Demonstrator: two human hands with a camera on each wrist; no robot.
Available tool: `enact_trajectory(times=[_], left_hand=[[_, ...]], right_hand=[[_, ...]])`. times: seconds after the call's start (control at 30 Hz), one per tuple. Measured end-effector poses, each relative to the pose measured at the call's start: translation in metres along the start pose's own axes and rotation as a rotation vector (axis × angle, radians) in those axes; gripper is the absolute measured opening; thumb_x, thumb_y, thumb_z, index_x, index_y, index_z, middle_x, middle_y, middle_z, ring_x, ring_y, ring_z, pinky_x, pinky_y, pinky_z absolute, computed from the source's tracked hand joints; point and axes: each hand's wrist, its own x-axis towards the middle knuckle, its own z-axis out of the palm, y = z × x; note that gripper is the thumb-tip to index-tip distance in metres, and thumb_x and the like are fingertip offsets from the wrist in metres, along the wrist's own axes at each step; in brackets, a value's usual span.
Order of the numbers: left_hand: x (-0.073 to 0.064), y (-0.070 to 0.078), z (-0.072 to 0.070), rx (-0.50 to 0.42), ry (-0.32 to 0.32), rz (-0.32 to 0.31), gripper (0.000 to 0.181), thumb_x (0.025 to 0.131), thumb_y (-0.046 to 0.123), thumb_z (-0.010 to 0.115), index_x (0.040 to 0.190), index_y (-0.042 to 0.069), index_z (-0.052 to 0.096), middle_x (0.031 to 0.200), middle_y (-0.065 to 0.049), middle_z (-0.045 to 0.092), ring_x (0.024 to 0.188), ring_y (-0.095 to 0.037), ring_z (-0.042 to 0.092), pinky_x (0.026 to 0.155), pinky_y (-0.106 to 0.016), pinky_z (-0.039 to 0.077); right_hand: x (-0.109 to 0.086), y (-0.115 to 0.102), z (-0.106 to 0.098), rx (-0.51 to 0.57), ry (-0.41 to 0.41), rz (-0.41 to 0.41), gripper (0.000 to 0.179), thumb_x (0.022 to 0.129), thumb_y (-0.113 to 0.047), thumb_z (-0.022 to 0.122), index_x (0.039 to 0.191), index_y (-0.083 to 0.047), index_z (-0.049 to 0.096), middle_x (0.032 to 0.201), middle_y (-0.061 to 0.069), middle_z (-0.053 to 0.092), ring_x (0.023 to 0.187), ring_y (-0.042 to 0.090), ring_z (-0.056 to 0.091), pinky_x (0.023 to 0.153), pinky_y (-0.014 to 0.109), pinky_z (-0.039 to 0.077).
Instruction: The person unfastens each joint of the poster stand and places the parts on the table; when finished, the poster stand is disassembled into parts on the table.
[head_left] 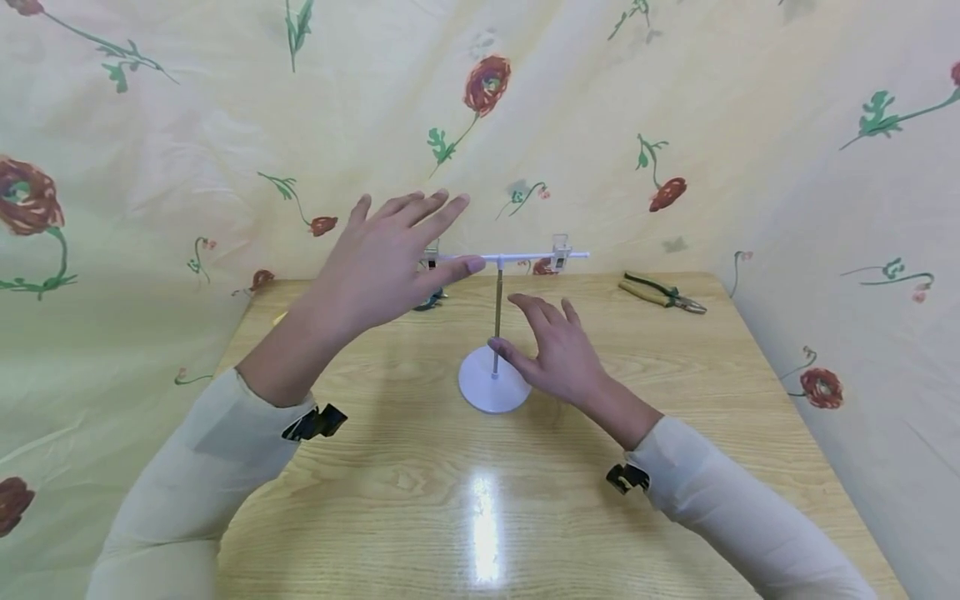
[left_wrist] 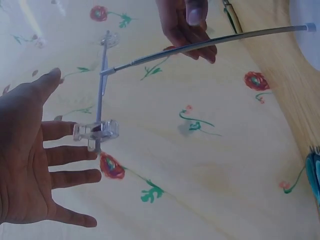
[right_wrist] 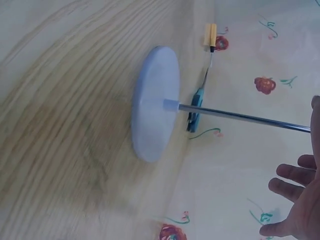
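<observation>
Roughly mid-frame, a T-shaped stand [head_left: 498,317] rises between left hand [head_left: 390,262] and right hand [head_left: 561,354]. Fingers on both are loosely spread.

That stand [head_left: 498,308] has a white base [head_left: 480,398] and silvery rod [left_wrist: 250,35]; the cloth [head_left: 360,100] is cream — red flowers [head_left: 476,93], green leaves [head_left: 441,148] — while one tool handle [right_wrist: 210,36], blurry, looks yellowish.

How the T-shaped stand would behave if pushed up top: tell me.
The T-shaped stand would probably tip rather than slide, since its slim pole rises well above the round white base. That flat base may steady it against light nudges. The clear clips on the crossbar look like plastic and might crack if knocked.
</observation>
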Motion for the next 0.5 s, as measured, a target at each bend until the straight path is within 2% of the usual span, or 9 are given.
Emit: enact_trajectory(times=[0.13,0.33,0.5], left_hand=[[0.007,0.007,-0.001,0.005,-0.001,0.036,0.085,0.107,0.082,0.039,0.177,0.035,0.026,0.18,-0.005,0.04,0.166,-0.036,0.039,0.133,-0.078,0.018],[0.017,0.017,-0.002,-0.01,-0.021,0.067,0.075,0.112,0.073,0.04,0.174,0.032,0.037,0.174,-0.004,0.05,0.163,-0.034,0.045,0.133,-0.078,0.02],[0.023,0.024,0.0,-0.034,-0.023,0.099,0.067,0.114,0.066,0.042,0.168,0.027,0.049,0.165,-0.002,0.061,0.159,-0.029,0.051,0.133,-0.077,0.022]], right_hand=[[0.006,-0.005,0.002,0.051,0.053,-0.022,0.063,0.107,-0.041,0.074,0.153,-0.001,0.056,0.151,0.022,0.068,0.142,0.044,0.065,0.129,0.073,0.034],[0.014,-0.012,0.005,0.184,0.12,-0.078,0.047,0.109,-0.027,0.073,0.146,-0.001,0.059,0.141,0.021,0.074,0.133,0.04,0.072,0.116,0.061,0.055],[0.023,-0.017,0.006,0.306,0.173,-0.107,0.035,0.11,-0.017,0.07,0.139,0.001,0.063,0.128,0.018,0.078,0.125,0.036,0.077,0.111,0.056,0.06]])
